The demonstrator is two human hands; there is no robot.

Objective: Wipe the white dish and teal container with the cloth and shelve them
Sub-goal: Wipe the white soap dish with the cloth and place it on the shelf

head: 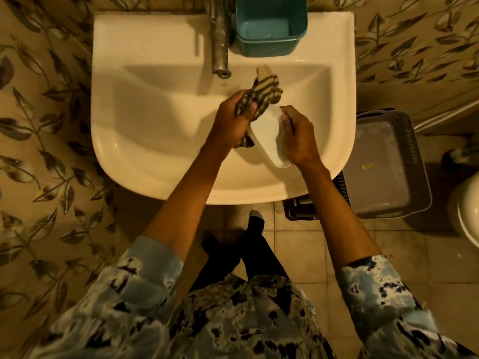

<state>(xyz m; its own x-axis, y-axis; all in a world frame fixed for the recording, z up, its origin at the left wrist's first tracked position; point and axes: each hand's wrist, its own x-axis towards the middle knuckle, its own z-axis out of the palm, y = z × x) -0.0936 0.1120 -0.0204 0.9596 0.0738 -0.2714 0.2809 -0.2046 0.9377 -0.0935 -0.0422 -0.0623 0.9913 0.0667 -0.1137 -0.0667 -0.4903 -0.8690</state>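
Over the basin, my right hand (298, 137) grips the white dish (268, 138) by its right rim and tilts it on edge. My left hand (232, 117) is closed on a striped brown and cream cloth (261, 93), bunched against the dish's upper left end. A tail of the cloth hangs below that hand. The teal container (270, 24) stands upright on the sink's back ledge, just right of the tap, untouched.
A white sink (145, 120) fills the middle, with a metal tap (220, 47) at the back. A grey plastic basket (388, 164) sits low at the right over a dark crate (300, 208). Leaf-patterned wall tiles surround the sink.
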